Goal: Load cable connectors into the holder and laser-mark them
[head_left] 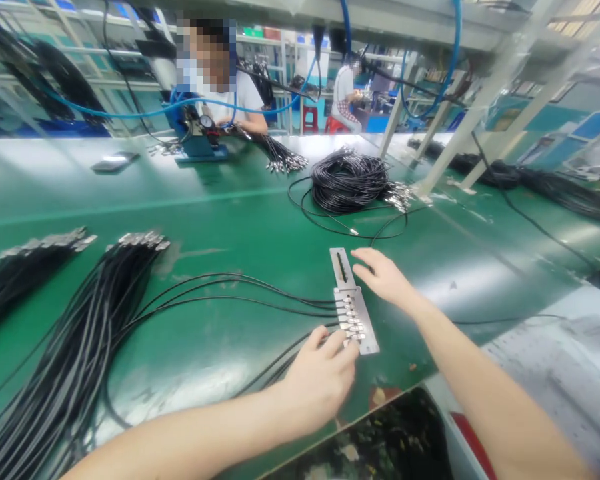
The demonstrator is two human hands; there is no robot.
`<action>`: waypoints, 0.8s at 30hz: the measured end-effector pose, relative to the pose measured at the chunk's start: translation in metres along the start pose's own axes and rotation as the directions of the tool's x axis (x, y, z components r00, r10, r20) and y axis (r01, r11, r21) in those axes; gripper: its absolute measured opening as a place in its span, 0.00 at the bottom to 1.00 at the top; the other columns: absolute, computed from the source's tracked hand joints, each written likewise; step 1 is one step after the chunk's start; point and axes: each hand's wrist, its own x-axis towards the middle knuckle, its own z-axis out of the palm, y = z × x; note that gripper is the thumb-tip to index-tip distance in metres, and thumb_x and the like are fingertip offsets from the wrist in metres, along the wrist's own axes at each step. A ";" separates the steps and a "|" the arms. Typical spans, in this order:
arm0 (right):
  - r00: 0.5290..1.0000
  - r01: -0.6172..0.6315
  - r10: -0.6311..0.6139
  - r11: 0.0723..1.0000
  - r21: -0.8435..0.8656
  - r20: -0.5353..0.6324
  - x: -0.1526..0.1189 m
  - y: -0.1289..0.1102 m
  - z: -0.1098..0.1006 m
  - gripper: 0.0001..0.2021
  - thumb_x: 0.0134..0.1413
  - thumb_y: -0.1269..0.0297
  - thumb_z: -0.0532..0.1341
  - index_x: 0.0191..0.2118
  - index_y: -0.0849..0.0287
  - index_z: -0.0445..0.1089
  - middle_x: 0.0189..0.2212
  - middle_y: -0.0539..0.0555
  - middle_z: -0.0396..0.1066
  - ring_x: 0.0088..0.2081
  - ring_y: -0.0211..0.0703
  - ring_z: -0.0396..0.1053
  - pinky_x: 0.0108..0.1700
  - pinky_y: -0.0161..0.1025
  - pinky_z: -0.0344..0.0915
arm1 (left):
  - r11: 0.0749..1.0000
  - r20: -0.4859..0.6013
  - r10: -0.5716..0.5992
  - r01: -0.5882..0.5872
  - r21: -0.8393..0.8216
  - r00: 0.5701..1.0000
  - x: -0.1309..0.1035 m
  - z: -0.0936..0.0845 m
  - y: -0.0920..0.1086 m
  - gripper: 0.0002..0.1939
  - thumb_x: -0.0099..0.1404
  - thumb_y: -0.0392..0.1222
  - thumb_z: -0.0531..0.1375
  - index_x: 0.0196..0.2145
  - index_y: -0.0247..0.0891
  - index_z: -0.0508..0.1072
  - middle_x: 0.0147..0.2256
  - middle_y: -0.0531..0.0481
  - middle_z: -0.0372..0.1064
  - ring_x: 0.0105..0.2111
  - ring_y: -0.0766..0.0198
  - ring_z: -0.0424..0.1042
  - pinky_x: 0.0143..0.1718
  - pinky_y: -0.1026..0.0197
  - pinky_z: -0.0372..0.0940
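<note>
A metal fixture plate [369,327] lies on the green bench, with several silver cable connectors [351,319] set side by side along it. Black cables [240,299] run from these connectors to the left. My left hand [317,377] is curled over the lower end of the row, its fingers closed on a cable end that they partly hide. Beyond the row, a smaller slotted metal plate [341,268] joins the fixture's far end. My right hand [387,279] is just right of that slotted plate, thumb and forefinger apart, with nothing seen between them.
Cable bundles [123,287] with metal ends lie at the left. A coiled black cable bundle [350,180] sits farther back. Across the bench, a person [230,100] is behind a blue press [197,137]. White frame posts [460,147] stand at the right; a phone-like object [115,162] lies far left.
</note>
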 end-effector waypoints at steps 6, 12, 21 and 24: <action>0.937 0.046 -0.091 0.989 0.141 0.337 -0.072 0.001 -0.003 0.53 0.34 0.46 0.65 0.64 0.58 0.39 0.62 0.63 0.45 0.62 0.56 0.44 0.57 0.53 0.51 | 0.978 -0.057 -0.105 0.093 -0.187 0.993 0.007 -0.001 -0.023 0.09 0.63 0.39 0.53 0.40 0.37 0.69 0.48 0.45 0.64 0.51 0.54 0.56 0.51 0.49 0.53; 0.938 0.039 -0.055 0.998 0.054 0.341 -0.068 -0.006 0.008 0.56 0.24 0.48 0.68 0.62 0.57 0.44 0.61 0.63 0.44 0.61 0.62 0.43 0.57 0.57 0.48 | 0.904 0.222 -0.420 0.426 0.021 0.880 0.016 0.000 -0.071 0.23 0.61 0.45 0.56 0.53 0.37 0.59 0.54 0.39 0.56 0.54 0.50 0.54 0.51 0.46 0.54; 0.941 0.027 -0.007 0.998 -0.056 0.338 -0.054 -0.024 -0.004 0.48 0.16 0.51 0.70 0.53 0.57 0.57 0.54 0.61 0.55 0.51 0.62 0.56 0.46 0.55 0.60 | 0.898 0.597 -0.318 0.435 -0.059 0.737 0.043 -0.007 -0.086 0.05 0.61 0.41 0.54 0.31 0.37 0.62 0.32 0.49 0.62 0.34 0.60 0.63 0.37 0.58 0.60; 0.943 0.028 0.003 0.996 -0.089 0.332 -0.053 -0.026 -0.001 0.49 0.15 0.52 0.71 0.53 0.57 0.57 0.53 0.62 0.56 0.50 0.63 0.57 0.46 0.57 0.59 | 0.741 0.786 -0.254 0.636 -0.216 0.563 0.057 -0.011 -0.096 0.08 0.58 0.43 0.56 0.27 0.38 0.59 0.24 0.54 0.59 0.24 0.65 0.62 0.27 0.63 0.59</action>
